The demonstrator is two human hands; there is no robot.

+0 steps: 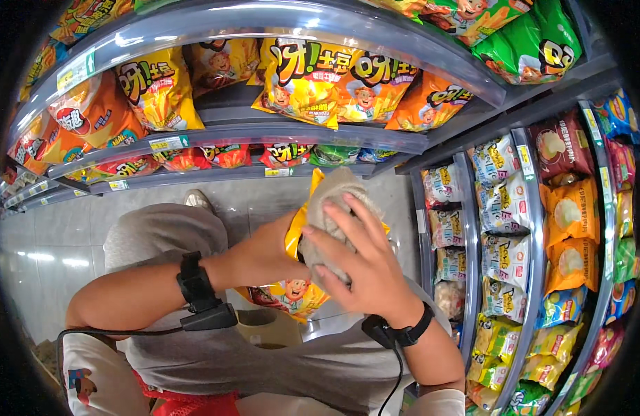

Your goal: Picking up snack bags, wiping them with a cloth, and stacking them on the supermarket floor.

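Note:
Between my two hands, above my lap, is a yellow snack bag (315,301) with a cartoon chef on it. My left hand (270,252) grips the bag from its left side; most of its fingers are hidden behind the bag and cloth. A grey-beige cloth (325,223) lies bunched over the upper part of the bag. My right hand (359,255) presses on the cloth with its fingers spread across it. Both wrists wear black straps with small devices and cables.
Ahead, shelves with clear curved edges (299,136) hold yellow, orange and red snack bags (299,83). More shelves on the right hold white, orange and yellow packets (572,208). A beige container (268,327) stands below my hands, between my legs. Grey tiled floor (59,229) shows at the left.

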